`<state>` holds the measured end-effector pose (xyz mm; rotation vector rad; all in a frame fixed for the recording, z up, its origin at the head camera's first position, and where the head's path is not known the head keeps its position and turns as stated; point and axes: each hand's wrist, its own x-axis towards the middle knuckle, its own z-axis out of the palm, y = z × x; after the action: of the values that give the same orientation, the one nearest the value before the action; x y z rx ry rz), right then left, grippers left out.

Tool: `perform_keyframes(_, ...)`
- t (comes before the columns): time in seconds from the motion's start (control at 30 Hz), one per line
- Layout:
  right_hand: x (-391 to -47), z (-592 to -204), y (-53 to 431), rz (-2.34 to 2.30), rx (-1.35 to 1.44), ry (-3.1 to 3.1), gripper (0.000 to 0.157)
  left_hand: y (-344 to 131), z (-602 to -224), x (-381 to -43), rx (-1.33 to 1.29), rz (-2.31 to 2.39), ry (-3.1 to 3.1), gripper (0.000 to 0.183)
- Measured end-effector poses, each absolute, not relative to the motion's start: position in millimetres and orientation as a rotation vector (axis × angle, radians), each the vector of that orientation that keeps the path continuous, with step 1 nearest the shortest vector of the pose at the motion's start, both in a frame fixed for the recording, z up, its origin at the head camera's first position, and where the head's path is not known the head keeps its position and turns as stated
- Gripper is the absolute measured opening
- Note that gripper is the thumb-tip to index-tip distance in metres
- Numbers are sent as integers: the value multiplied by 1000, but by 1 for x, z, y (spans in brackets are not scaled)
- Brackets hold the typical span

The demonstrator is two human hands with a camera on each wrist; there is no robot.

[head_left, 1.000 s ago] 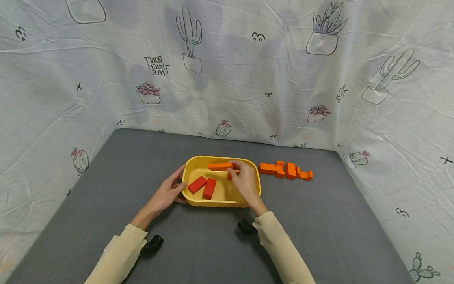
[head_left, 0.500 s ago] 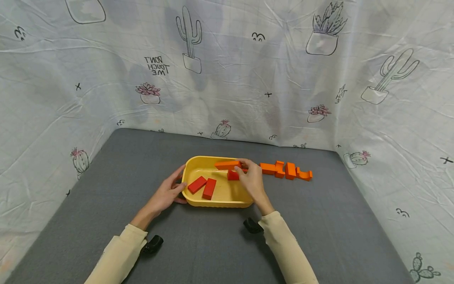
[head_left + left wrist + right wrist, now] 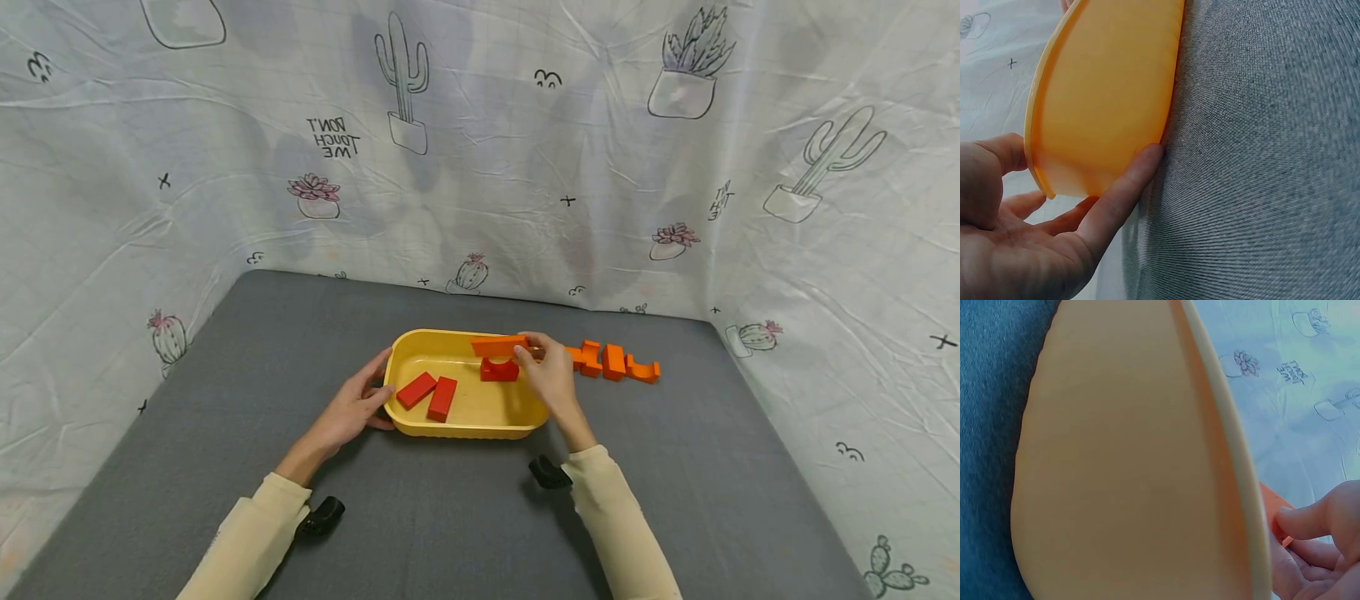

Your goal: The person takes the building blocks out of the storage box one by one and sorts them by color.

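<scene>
A yellow plastic tray (image 3: 457, 432) stands on the grey table. My left hand (image 3: 348, 410) grips its left end; in the left wrist view the thumb is at the rim and the fingers lie along the outer wall. Between thumb and fingers my right hand (image 3: 553, 379) pinches a long orange block (image 3: 497, 346) by its right end, above the tray's back right part. Below that block a red block with a curved notch (image 3: 498, 372) sits in the tray. Two red rectangular blocks, one slanted (image 3: 416, 390) and one nearly upright (image 3: 442, 400), lie at the tray's left.
Right of the tray, several orange blocks stand in a row, including a rectangular one (image 3: 613, 362) and a curved one (image 3: 643, 369). A white cloth (image 3: 480, 167) printed with cacti hangs behind the grey table (image 3: 435, 517) and along both sides.
My right hand has moved right and slightly up with the orange block, uncovering the notched red block. The left hand stays at the tray's left end.
</scene>
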<state>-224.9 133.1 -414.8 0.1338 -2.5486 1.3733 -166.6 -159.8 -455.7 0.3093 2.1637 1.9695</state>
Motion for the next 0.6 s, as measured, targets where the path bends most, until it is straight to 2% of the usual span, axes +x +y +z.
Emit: perform_keyframes(0.6,-227,-411,177,1584,41,-2442,31,-159,-458,-167,288,1964,2172,61)
